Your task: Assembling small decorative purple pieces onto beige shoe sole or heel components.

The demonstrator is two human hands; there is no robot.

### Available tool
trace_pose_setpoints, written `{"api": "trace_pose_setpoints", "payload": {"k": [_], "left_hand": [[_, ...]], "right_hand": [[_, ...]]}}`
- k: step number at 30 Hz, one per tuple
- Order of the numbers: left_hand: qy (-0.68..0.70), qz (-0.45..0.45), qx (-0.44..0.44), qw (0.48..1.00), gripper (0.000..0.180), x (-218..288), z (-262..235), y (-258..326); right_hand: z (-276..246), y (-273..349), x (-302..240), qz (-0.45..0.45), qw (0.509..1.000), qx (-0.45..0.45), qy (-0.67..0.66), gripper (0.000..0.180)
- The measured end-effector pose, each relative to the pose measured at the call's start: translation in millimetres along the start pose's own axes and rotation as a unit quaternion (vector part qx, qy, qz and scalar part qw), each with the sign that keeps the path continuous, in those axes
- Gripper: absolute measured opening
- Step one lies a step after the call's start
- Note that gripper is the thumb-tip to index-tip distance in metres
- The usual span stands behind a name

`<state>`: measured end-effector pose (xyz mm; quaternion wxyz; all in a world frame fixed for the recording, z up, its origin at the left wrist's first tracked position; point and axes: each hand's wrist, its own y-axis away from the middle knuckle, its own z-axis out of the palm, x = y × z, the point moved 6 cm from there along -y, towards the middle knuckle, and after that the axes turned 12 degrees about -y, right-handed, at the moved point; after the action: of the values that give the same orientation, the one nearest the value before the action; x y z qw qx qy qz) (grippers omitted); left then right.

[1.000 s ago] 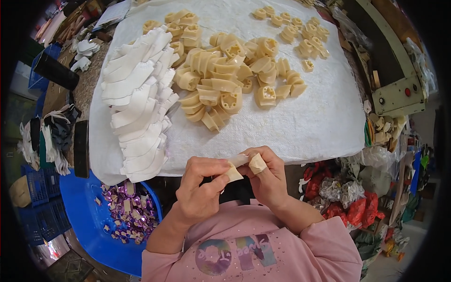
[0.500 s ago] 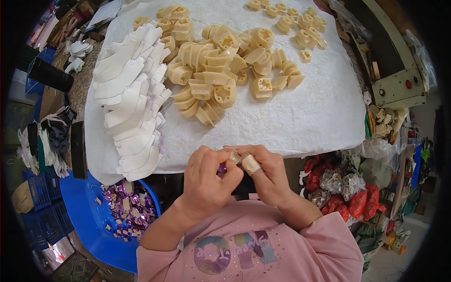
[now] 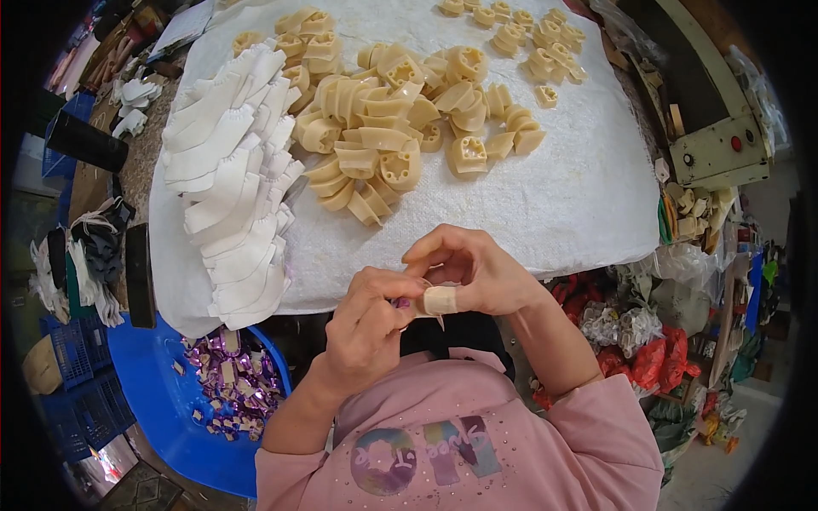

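My left hand [image 3: 362, 328] is closed, pinching a small shiny purple piece [image 3: 401, 302] in front of my body; most of it is hidden by the fingers. From the right, my right hand [image 3: 486, 272] meets it. Its thumb has a beige wrap [image 3: 440, 300] round it and presses at the piece, while the other fingers curve above with a gap between. Just under the wrapped thumb a thin pale edge sticks out. Beyond both hands, a heap of cream moulded pieces [image 3: 366, 128] lies on the white-covered table [image 3: 511, 213], left of it overlapping white curved pieces [image 3: 230, 196].
Below the table's left side, a blue tub [image 3: 145, 375] holds many shiny purple-and-beige pieces [image 3: 234, 375]. Smaller cream pieces [image 3: 545, 64] sit at the table's far right. A pale green machine box [image 3: 720, 153] with knobs stands at right, above red plastic bags [image 3: 660, 366].
My right hand has opened out, its fingers lifting up and away from the left hand, while the thumb stays at the piece. My left hand has shifted slightly, still pinching.
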<state>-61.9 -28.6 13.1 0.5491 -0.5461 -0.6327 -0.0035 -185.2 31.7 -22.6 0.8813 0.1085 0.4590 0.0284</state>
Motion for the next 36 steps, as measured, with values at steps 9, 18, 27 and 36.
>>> {"api": "trace_pose_setpoints", "payload": {"k": [9, 18, 27, 36], "left_hand": [[-0.042, -0.078, -0.009, 0.996, 0.017, -9.9, 0.4, 0.3], [0.199, -0.287, 0.084, 0.933, 0.016, -35.0, 4.7, 13.8], [0.168, -0.275, 0.077, 0.944, 0.017, -28.1, 4.0, 7.7], [-0.019, -0.177, 0.024, 0.984, 0.011, -18.2, -6.7, 3.9]], "right_hand": [[-2.2, -9.3, 17.0, 0.012, 0.995, 0.049, 0.081, 0.040], [14.6, -0.6, -4.0, -0.267, 0.928, 0.036, 0.258, 0.018], [15.1, -0.9, -9.8, -0.301, 0.930, 0.088, 0.192, 0.026], [21.2, 7.0, -16.7, -0.347, 0.869, 0.033, 0.352, 0.017]]}}
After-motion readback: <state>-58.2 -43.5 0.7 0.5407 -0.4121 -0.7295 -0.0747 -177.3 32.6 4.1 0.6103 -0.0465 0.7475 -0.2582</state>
